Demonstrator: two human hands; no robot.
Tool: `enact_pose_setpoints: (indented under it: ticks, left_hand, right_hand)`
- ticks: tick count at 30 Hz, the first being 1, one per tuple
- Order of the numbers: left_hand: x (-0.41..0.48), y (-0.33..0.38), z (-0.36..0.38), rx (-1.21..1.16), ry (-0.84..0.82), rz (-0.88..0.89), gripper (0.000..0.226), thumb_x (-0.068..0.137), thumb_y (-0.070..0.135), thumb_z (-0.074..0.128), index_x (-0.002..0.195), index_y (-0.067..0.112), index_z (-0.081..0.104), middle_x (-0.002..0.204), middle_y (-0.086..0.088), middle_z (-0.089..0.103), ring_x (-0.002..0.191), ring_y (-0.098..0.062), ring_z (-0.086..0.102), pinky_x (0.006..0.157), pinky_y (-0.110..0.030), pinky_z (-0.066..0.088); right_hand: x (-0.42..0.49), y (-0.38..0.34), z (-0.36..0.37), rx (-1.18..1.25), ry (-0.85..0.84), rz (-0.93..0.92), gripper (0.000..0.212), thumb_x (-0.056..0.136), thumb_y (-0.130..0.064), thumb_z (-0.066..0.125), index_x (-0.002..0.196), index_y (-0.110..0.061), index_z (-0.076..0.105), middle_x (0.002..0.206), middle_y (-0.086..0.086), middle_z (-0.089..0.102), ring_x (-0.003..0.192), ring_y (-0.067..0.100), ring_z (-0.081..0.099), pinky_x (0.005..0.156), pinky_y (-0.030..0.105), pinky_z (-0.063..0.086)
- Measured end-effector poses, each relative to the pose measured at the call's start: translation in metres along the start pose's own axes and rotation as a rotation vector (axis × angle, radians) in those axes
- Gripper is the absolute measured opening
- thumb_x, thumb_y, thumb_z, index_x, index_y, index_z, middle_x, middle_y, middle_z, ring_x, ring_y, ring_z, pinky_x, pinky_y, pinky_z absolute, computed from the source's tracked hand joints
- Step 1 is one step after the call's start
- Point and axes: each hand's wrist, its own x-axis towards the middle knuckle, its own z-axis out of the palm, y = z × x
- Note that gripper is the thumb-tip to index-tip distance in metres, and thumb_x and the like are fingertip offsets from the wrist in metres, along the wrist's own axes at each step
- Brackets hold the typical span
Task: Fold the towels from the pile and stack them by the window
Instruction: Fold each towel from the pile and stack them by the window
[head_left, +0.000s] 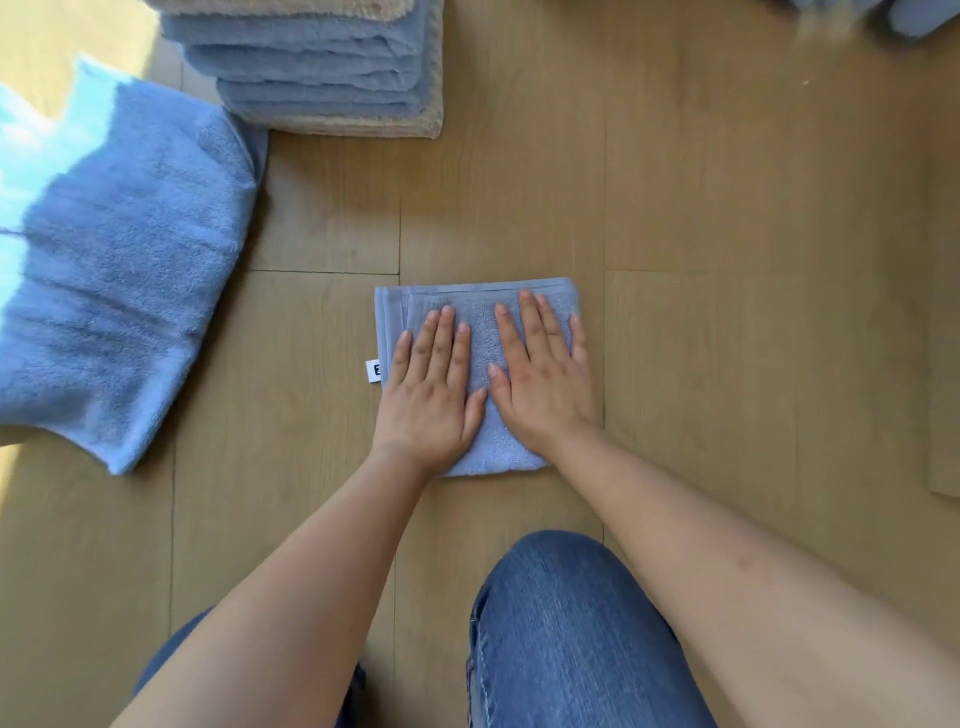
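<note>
A small blue towel (480, 304), folded into a rectangle, lies flat on the wooden floor in the middle of the view. A white label (374, 371) sticks out at its left edge. My left hand (431, 387) presses flat on the towel's left half with straight fingers. My right hand (543, 371) presses flat on its right half, thumbs nearly meeting. A stack of folded blue and beige towels (322, 73) stands at the top, left of centre. A second stack of folded blue towels (119, 291) sits at the left, partly in bright sunlight.
My knees in blue jeans (571, 639) fill the bottom centre, close to the towel. More blue cloth (904, 15) shows at the top right corner, cut off by the frame. Bare wooden floor (753, 234) spreads to the right of the towel.
</note>
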Motion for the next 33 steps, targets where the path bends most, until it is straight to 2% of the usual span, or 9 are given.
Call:
enact_pose_setpoints:
  ticks: [4,9,13,16,19,22,26,30,33]
  left_hand:
    - [-0.001,-0.002,0.001,0.017,-0.004,0.007,0.064,0.094,0.040,0.020,0.137,-0.006,0.028,0.141,-0.024,0.039,0.134,-0.029,0.029,0.112,-0.037,0.001]
    - [-0.003,0.001,-0.008,0.010,-0.055,-0.023,0.067,0.088,0.048,0.011,0.139,0.006,0.005,0.153,-0.014,0.014,0.138,-0.019,0.000,0.113,-0.040,-0.009]
    - [-0.016,-0.006,-0.019,-0.094,-0.174,-0.237,0.079,0.079,0.060,-0.001,0.145,0.018,-0.008,0.154,-0.007,-0.014,0.143,-0.022,-0.013,0.115,-0.045,-0.001]
    - [-0.030,-0.004,-0.034,-0.266,-0.237,-0.441,0.076,0.092,0.052,0.033,0.148,0.015,-0.002,0.155,-0.015,0.001,0.143,-0.029,0.008,0.113,-0.040,0.016]
    - [-0.045,0.009,-0.042,-0.613,-0.148,-0.555,0.082,0.088,0.028,0.055,0.148,0.010,0.002,0.149,-0.013,0.021,0.134,-0.029,0.023,0.109,-0.035,0.021]
    - [-0.050,0.016,-0.044,-0.955,-0.064,-0.768,0.087,0.079,0.008,0.064,0.146,0.009,0.009,0.144,-0.012,0.027,0.133,-0.028,0.029,0.108,-0.034,0.025]
    - [-0.054,0.003,-0.056,-1.185,-0.173,-1.043,0.055,0.079,0.008,0.064,0.126,0.005,0.036,0.113,-0.006,0.050,0.105,-0.028,0.053,0.081,-0.031,0.043]
    - [-0.073,-0.013,-0.075,-1.292,-0.283,-1.008,0.046,0.080,0.006,0.062,0.118,0.007,0.036,0.111,-0.008,0.052,0.092,-0.025,0.053,0.061,-0.029,0.045]
    - [-0.088,-0.019,-0.096,-1.325,-0.201,-0.868,0.048,0.082,0.001,0.057,0.122,0.011,0.035,0.110,-0.003,0.053,0.089,-0.017,0.053,0.060,-0.024,0.043]
  right_hand:
    - [0.001,-0.002,0.006,-0.005,0.085,0.020,0.062,0.086,-0.039,0.027,0.139,-0.010,0.038,0.144,0.016,0.040,0.134,0.028,0.039,0.109,0.046,0.010]
    - [-0.001,-0.002,-0.007,0.024,-0.032,-0.008,0.075,0.079,-0.047,-0.006,0.148,-0.018,0.001,0.157,0.008,-0.001,0.146,0.021,-0.002,0.114,0.043,-0.011]
    - [-0.015,0.006,-0.014,0.195,-0.049,0.097,0.076,0.080,-0.053,0.001,0.149,-0.020,0.002,0.157,0.009,-0.006,0.145,0.023,-0.003,0.116,0.038,0.002]
    - [-0.033,0.011,-0.020,0.346,-0.087,0.289,0.062,0.096,-0.042,0.031,0.149,-0.022,0.005,0.156,0.013,0.001,0.142,0.028,0.011,0.114,0.034,0.014]
    - [-0.046,0.002,-0.021,0.564,-0.109,0.377,0.062,0.096,-0.028,0.041,0.148,-0.024,0.008,0.151,0.013,0.013,0.136,0.027,0.024,0.110,0.032,0.020]
    - [-0.052,-0.008,-0.024,0.790,-0.118,0.435,0.064,0.092,-0.017,0.047,0.147,-0.027,0.014,0.144,0.011,0.022,0.129,0.025,0.033,0.105,0.027,0.027]
    - [-0.060,-0.014,-0.038,0.888,-0.105,0.434,0.060,0.091,-0.007,0.044,0.145,-0.027,0.023,0.143,0.007,0.030,0.122,0.025,0.042,0.094,0.025,0.033]
    - [-0.071,-0.028,-0.051,0.904,-0.082,0.405,0.054,0.093,-0.005,0.041,0.142,-0.025,0.030,0.144,0.004,0.029,0.119,0.025,0.045,0.085,0.020,0.033]
    - [-0.079,-0.043,-0.065,0.920,-0.042,0.387,0.052,0.094,-0.004,0.039,0.141,-0.024,0.033,0.144,0.003,0.030,0.119,0.023,0.045,0.083,0.018,0.030]
